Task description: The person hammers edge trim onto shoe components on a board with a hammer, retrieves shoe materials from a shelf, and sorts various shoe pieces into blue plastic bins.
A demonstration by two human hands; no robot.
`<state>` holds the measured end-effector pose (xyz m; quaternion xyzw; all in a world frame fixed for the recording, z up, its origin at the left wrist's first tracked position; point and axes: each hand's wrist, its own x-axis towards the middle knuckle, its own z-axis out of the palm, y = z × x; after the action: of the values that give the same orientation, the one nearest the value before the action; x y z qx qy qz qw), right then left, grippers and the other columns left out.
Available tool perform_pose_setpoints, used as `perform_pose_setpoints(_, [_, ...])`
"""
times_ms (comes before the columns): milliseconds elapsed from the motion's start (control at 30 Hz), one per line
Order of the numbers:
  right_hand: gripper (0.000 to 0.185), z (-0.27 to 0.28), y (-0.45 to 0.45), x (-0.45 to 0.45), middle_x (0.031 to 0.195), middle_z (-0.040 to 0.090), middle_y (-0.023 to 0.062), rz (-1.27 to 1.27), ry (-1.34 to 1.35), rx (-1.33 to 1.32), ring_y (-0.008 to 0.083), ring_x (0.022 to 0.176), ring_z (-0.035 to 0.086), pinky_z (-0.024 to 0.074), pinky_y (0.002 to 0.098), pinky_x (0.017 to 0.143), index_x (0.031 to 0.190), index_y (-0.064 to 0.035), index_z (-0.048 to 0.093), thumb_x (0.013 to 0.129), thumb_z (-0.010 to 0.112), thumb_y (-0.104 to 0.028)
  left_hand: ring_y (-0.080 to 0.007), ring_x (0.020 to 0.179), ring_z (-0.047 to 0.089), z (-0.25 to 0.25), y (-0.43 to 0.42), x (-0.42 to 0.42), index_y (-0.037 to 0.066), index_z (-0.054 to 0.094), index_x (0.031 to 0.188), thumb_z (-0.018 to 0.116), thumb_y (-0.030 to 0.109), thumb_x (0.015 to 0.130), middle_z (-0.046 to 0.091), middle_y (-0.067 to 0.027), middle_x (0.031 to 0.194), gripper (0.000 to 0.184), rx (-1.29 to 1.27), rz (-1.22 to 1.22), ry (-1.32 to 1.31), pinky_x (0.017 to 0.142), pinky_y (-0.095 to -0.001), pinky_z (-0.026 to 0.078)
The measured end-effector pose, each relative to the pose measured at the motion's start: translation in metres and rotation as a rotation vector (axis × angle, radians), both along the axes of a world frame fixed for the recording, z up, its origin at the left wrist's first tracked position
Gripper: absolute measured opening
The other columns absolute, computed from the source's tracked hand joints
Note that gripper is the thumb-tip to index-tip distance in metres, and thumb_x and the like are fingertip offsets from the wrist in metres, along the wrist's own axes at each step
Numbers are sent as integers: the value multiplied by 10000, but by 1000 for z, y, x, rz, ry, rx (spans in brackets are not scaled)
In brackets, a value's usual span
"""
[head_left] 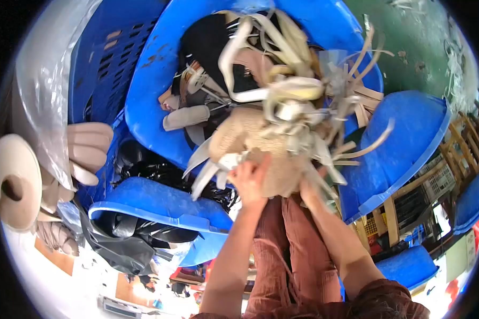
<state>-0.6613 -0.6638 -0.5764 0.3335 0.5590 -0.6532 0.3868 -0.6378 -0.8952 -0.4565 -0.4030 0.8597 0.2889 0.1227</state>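
Beige bundle: a textured, folded mass is seen over the near edge of the large blue tub, with pale strips fanned out from its right side.
Left hand: its fingers are curled, nearly closed, over the bundle's left side, and a fold of the material is gripped.
Right hand: it is laid against the bundle's lower right side, but most of the fingers are hidden by strips, so how far they are closed cannot be told.
Bundle and hands: the mass is held between the two hands and just ahead of them; its longer spread is directed from the near edge of the tub toward the middle (strips run every way, so the axis is only rough). Neither hand is clearly nearer, as both are in contact; the loose strips are closer to the right one.
Tub contents: black fabric is piled toward the far left, and a cream band is looped beside it, toward the far edge.
Left of the tub: a blue perforated crate is placed alongside, with beige moulded pads stacked near it.
Right of the tub: a second blue tub is set close by.
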Motion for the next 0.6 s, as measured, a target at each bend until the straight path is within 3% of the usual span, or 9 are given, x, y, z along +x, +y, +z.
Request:
perform_pose_setpoints(67, [449, 77, -54, -71, 1328, 576, 122, -13, -58, 211, 213, 1215, 565, 488, 365, 1008, 1379, -13, 471, 978, 631, -138, -180, 939, 514, 3, 22, -14, 273, 710, 1254, 673, 118, 722, 488, 19, 915, 555, -4, -7, -33, 924, -461, 313])
perform_pose_setpoints(100, [466, 83, -49, -86, 1331, 581, 128, -44, -170, 158, 208, 1222, 566, 491, 359, 1003, 1405, -15, 451, 991, 615, -153, -187, 945, 508, 7, 24, -28, 275, 710, 1250, 669, 97, 716, 487, 18, 913, 565, 7, -2, -35, 938, -467, 310])
perform_pose_setpoints(200, [486, 95, -39, -108, 1321, 597, 132, 533, 118, 157, 211, 1197, 588, 493, 354, 1003, 1407, 1, 462, 997, 610, -216, -199, 964, 507, 8, 24, -55, 277, 710, 1242, 649, 29, 710, 491, 15, 920, 589, 35, 70, 2, 972, -490, 298])
perform_pose_setpoints(267, [468, 106, -55, -124, 1292, 624, 114, 761, 332, 243, 246, 1153, 623, 506, 381, 972, 1346, -8, 520, 1007, 559, -328, -205, 963, 506, 8, 20, -62, 273, 706, 1243, 637, -2, 708, 491, 10, 922, 605, 74, 104, 20, 989, -506, 291])
perform_pose_setpoints(367, [416, 95, -47, -138, 1264, 637, 117, 806, 375, 296, 247, 1112, 647, 542, 381, 909, 1313, -14, 542, 989, 604, -268, -211, 963, 508, 3, 18, -58, 267, 695, 1256, 637, -4, 723, 494, 0, 925, 601, 97, 125, 27, 1000, -525, 286])
perform_pose_setpoints(433, [404, 92, -59, -150, 1246, 639, 120, 649, 356, 244, 240, 1088, 657, 552, 373, 901, 1315, -21, 531, 967, 642, -192, -210, 963, 509, -1, 17, -55, 268, 689, 1267, 644, 11, 729, 496, -1, 926, 597, 98, 125, 32, 1000, -531, 286])
perform_pose_setpoints(467, [411, 92, -73, -152, 1216, 642, 120, 397, 254, 274, 232, 1044, 672, 562, 353, 904, 1320, -16, 506, 951, 657, -116, -210, 963, 509, 0, 15, -56, 267, 689, 1268, 641, 11, 735, 497, -1, 927, 593, 109, 140, 30, 1002, -534, 286])
perform_pose_setpoints(600, [479, 77, -68, -170, 1240, 631, 151, 658, 399, 358, 221, 1062, 671, 569, 320, 896, 1367, 13, 466, 937, 662, -68, -216, 964, 509, -1, 11, -67, 268, 687, 1274, 633, 5, 746, 499, -2, 926, 592, 144, 199, 42, 1012, -548, 282])
